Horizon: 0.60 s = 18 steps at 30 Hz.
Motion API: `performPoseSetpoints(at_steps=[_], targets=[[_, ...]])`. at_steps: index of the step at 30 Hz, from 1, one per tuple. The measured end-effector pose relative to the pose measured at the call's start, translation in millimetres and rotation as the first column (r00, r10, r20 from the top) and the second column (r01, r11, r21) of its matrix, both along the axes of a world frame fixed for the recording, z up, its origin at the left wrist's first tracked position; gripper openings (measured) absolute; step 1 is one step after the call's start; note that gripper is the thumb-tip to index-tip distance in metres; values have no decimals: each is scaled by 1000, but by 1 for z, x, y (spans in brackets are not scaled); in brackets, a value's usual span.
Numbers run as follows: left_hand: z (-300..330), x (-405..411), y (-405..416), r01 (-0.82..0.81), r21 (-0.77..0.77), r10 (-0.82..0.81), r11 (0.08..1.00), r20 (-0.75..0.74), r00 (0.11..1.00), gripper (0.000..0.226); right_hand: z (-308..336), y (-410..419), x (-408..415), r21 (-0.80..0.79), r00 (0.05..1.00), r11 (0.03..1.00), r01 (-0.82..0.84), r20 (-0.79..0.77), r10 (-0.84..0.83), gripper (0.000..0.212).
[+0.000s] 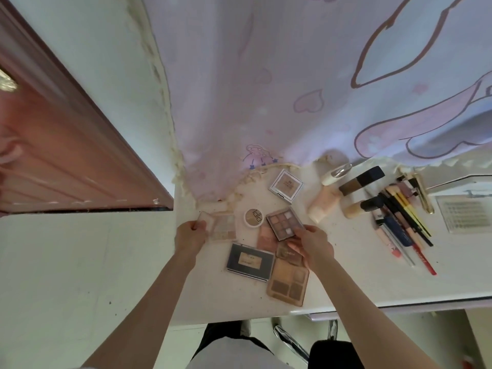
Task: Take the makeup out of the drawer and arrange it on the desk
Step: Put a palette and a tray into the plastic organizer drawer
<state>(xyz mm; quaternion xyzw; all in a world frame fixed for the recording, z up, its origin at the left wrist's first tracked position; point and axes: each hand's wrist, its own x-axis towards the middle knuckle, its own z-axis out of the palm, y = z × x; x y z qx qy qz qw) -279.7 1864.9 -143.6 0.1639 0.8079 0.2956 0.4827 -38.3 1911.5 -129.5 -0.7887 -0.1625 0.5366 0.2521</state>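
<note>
Curtain: a pale pink-and-lilac printed fabric curtain (292, 89) hangs behind the white tabletop (346, 283), its frilled hem lying on the back edge.
Tabletop: the makeup is out and spread on it; no drawer is in view.
Pencil group: a fan of slim pencils and brushes (404, 225) lies at the right, just beside two glass foundation bottles with dark caps (359, 193) and a peach squeeze tube (323, 203).
Palette cluster: a tan four-pan eyeshadow palette (288, 283) and a black-framed rectangular palette (250, 261) lie side by side near the front, touching a small brown compact (288, 253) and a pink blush palette (266, 237).
Back items: a silver-edged square powder compact (286, 185) and a round cream jar with a printed lid (254, 217) sit apart.
Right hand: the right hand (311, 246) pinches a grey nine-pan palette (285, 222) at its near corner, tilted over the cluster.
Left hand: the left hand (191, 235) has its fingers (199, 225) curled on the edge of a pale clear-cased palette (219, 226) at the tabletop's left edge.
Risk, left: that palette looks close to the edge; a nudge outward could drop it to the floor.
Risk, right: set down on the crowded cluster, the nine-pan palette could slide or shove its neighbours out of line.
</note>
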Motion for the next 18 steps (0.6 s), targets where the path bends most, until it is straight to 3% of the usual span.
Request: performPoseSetpoints(at_steps=[2, 7, 10, 15, 18], targets=[[1, -2, -7, -47, 18, 46, 999, 41, 998, 16, 0, -8, 2, 11, 998, 999, -41, 45, 41, 10], [4, -3, -41, -61, 6, 61, 998, -3, 998, 28, 2, -28, 4, 52, 992, 993, -101, 85, 96, 9], [1, 4, -64, 16, -18, -17, 1000, -64, 998, 23, 1, -39, 5, 49, 994, 993, -105, 25, 104, 11], [-1, 13, -74, 165, -11, -164, 986, -206, 965, 26, -5, -50, 8, 49, 985, 985, -165, 59, 162, 9], [3, 15, -74, 230, -37, -233, 972, -210, 950, 32, 1, -53, 9, 32, 977, 980, -196, 96, 193, 7]])
